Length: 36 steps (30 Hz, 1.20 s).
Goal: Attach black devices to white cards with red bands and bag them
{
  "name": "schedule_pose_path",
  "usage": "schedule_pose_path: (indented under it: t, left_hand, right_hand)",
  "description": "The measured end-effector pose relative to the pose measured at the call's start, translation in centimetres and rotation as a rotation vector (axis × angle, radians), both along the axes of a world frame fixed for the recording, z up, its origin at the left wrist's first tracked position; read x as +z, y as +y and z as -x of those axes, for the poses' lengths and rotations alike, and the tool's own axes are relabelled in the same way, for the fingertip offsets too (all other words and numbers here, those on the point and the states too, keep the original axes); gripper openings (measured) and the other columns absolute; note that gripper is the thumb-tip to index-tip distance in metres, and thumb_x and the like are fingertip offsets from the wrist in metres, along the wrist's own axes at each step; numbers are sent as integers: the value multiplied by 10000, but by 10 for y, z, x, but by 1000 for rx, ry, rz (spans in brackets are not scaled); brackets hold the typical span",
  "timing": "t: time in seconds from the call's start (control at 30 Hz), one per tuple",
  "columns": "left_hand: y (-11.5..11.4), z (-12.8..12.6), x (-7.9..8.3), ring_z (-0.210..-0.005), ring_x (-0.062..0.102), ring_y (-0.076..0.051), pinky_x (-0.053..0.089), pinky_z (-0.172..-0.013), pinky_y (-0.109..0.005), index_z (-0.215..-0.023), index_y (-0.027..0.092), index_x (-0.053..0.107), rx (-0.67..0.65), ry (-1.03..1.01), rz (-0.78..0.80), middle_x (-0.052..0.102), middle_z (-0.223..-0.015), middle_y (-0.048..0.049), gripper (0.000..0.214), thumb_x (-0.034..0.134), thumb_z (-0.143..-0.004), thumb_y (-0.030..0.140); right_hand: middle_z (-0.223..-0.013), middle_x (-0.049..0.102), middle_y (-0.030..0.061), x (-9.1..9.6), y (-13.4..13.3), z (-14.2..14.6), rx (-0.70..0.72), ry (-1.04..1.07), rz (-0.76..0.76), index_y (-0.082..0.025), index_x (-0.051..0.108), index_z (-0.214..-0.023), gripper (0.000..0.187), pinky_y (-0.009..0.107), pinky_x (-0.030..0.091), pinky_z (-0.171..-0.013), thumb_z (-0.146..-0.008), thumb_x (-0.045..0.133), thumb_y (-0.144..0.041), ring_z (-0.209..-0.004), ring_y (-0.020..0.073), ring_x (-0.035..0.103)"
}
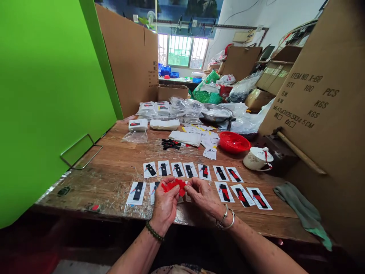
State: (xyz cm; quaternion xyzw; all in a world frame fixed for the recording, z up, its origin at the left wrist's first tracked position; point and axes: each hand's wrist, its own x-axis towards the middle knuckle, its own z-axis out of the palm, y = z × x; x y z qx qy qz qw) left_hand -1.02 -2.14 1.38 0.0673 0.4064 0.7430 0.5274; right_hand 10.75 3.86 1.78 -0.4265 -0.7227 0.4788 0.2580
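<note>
My left hand [166, 203] is closed around a bunch of small flat red pieces [174, 185]. At the bunch's right side, the thumb and fingers of my right hand [203, 195] pinch the edge of a red piece. Two rows of white cards lie on the table around my hands. A black strip [138, 191] lies on the card at the near left. On the right, a card [258, 198] bears a black strip with a red piece on top. My hands hide part of the near row.
A pile of black strips [170, 144] lies beyond the cards on the wooden table [114, 152]. Behind are a red bowl [234, 142], a lidded cup [257, 158] and bagged packs [146, 108]. A grey cloth [302, 209] hangs over the right edge. Cardboard [302, 95] stands at right.
</note>
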Motion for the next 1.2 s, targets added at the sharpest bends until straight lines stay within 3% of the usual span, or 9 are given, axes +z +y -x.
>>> schedule_pose_path:
  t: [0.1,0.27,0.33,0.53,0.67,0.93,1.07,1.13,1.2]
  left_hand:
    - [4,3,-1,-679,688,-148,531,-629,-233,-874,148,572,21,-5,30,723,-772,-56,347,709,-598,-11]
    - [8,7,-3,-727,709,-177,562,-687,-271,-881,140,563,9,-39,27,721,-793,-77,321,671,-646,-50]
    - [8,8,-3,-734,711,-176,571,-704,-277,-874,143,563,-2,-56,30,720,-797,-74,314,665,-660,-62]
    - [7,9,0,-723,714,-162,590,-740,-288,-862,142,563,9,-66,69,721,-777,-71,287,601,-711,-99]
    - [7,12,2,-722,716,-159,593,-732,-275,-866,140,557,16,-56,95,718,-774,-73,268,562,-747,-100]
    - [6,18,-3,-715,712,-156,592,-719,-262,-873,131,567,33,-44,92,711,-808,-88,274,562,-739,-108]
    - [6,17,-3,-706,711,-158,590,-716,-271,-881,141,562,27,-53,94,713,-794,-78,287,576,-728,-100]
    - [7,16,-2,-725,713,-163,585,-721,-275,-889,148,558,30,-58,74,715,-797,-73,283,592,-728,-82]
    - [8,16,-1,-773,714,-167,575,-734,-269,-896,155,556,47,-63,42,719,-816,-70,295,626,-714,-65]
  right_hand:
    - [-536,505,-44,5,8,-2,-25,-13,38,-204,480,-684,221,214,327,-461,-812,533,-376,-489,100,446]
    - [-571,608,-17,7,21,-3,20,71,277,-211,454,-737,189,218,367,-425,-782,551,-368,-430,102,501]
    - [-573,609,-26,3,32,-4,25,108,280,-219,433,-753,197,226,394,-433,-759,574,-356,-426,108,522]
    - [-583,548,-60,-10,89,-2,39,-143,-116,-203,483,-757,40,201,373,-491,-747,499,-168,-491,89,507]
    - [-680,620,-7,-7,107,6,36,-469,-364,-179,558,-728,128,218,362,-578,-726,492,-70,-632,113,541]
    - [-847,674,59,-9,114,7,24,-573,-445,-170,651,-809,140,258,386,-714,-799,529,-102,-818,164,582]
    - [-929,660,83,-2,101,8,30,-535,-482,-166,647,-795,108,265,400,-748,-813,547,-132,-883,174,579]
    - [-813,647,50,6,84,9,104,-447,-422,-171,610,-733,103,258,407,-695,-822,560,-186,-787,160,580]
    - [-666,604,0,11,63,9,214,-333,-245,-184,571,-716,155,245,396,-595,-840,561,-276,-628,133,550]
